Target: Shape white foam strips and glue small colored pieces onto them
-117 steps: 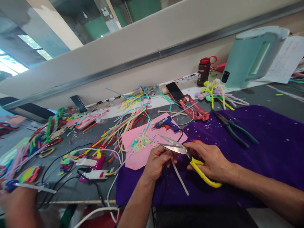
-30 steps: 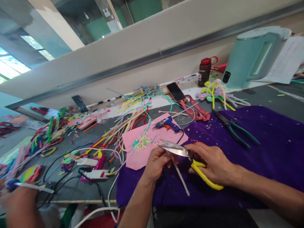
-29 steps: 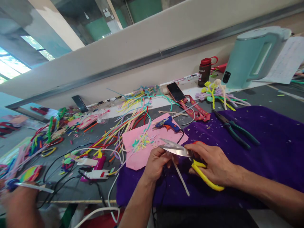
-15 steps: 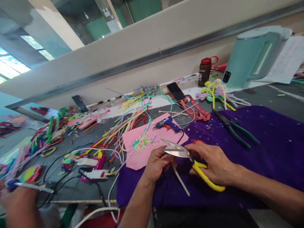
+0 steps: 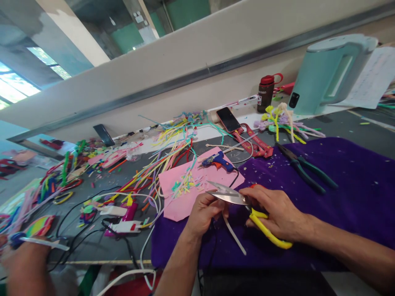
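Observation:
My right hand (image 5: pixel 276 213) grips yellow-handled scissors (image 5: pixel 237 198) over a purple cloth (image 5: pixel 339 189); the steel blades point left and stand slightly apart. My left hand (image 5: pixel 202 211) pinches a thin white strip (image 5: pixel 235 236) right under the blades, and the strip trails down toward me across the cloth. A pink sheet (image 5: pixel 191 185) strewn with small coloured cuttings lies just beyond my left hand.
A blue glue gun (image 5: pixel 219 161) rests on the pink sheet. Green-handled pliers (image 5: pixel 304 168) lie on the cloth. Coloured pipe cleaners (image 5: pixel 163 160), cables, a phone (image 5: pixel 227 119), a red-capped bottle (image 5: pixel 265 92) and a pale green kettle (image 5: pixel 330 72) crowd the bench. Another person's hand (image 5: pixel 24 267) works at lower left.
The scissor blades have opened and closed slightly on the white strip. Both my hands stay in nearly the same place.

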The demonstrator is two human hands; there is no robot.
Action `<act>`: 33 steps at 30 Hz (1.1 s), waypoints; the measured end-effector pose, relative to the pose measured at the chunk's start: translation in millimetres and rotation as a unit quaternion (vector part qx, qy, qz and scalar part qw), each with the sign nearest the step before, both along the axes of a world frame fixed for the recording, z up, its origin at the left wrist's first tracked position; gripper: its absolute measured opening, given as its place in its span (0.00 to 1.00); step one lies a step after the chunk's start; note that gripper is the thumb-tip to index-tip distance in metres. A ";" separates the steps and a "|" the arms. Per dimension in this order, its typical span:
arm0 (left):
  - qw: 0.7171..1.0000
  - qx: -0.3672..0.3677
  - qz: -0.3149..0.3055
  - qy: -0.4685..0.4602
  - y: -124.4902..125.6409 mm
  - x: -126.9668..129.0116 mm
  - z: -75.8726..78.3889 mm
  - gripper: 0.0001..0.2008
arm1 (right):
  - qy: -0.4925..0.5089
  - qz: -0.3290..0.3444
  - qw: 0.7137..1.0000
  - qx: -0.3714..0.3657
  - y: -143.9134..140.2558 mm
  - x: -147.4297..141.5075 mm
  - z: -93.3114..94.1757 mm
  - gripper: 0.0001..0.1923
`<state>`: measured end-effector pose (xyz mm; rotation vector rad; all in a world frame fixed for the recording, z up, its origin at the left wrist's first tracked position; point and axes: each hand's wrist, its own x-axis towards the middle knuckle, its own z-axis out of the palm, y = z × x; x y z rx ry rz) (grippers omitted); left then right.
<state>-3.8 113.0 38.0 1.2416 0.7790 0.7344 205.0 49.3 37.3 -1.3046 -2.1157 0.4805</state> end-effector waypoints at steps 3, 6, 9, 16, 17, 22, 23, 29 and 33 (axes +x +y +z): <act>1.000 0.002 -0.002 0.005 0.1 0.0 0.7 0.13 | 0.004 0.004 1.000 -0.012 -0.3 -0.4 1.5 0.27; 1.000 0.002 0.002 0.016 -0.1 0.5 1.5 0.14 | 0.007 0.004 1.000 -0.024 -1.0 -0.9 3.6 0.27; 1.000 -0.001 0.005 0.018 -0.4 1.0 1.9 0.14 | 0.016 0.008 0.999 -0.029 -1.8 -1.1 5.3 0.27; 1.000 0.002 0.002 0.006 -0.5 1.1 2.0 0.13 | 0.010 0.020 0.999 -0.032 0.2 0.0 4.3 0.26; 1.000 0.002 0.003 0.005 -0.5 0.9 1.9 0.13 | 0.009 0.022 0.999 -0.034 0.5 0.0 4.2 0.26; 1.000 0.000 0.010 0.014 -0.6 0.3 1.8 0.14 | 0.015 0.027 0.998 -0.052 0.6 -0.4 4.0 0.25; 1.000 0.000 0.010 0.016 -0.5 0.2 1.8 0.14 | 0.015 0.026 0.998 -0.055 0.6 -0.4 3.7 0.25; 1.000 -0.001 0.002 0.009 0.1 -0.1 1.6 0.14 | 0.003 0.032 0.998 -0.056 1.7 0.7 1.2 0.25; 1.000 -0.001 0.004 0.007 0.3 -0.3 1.2 0.14 | 0.000 0.035 0.998 -0.060 2.6 1.0 1.5 0.26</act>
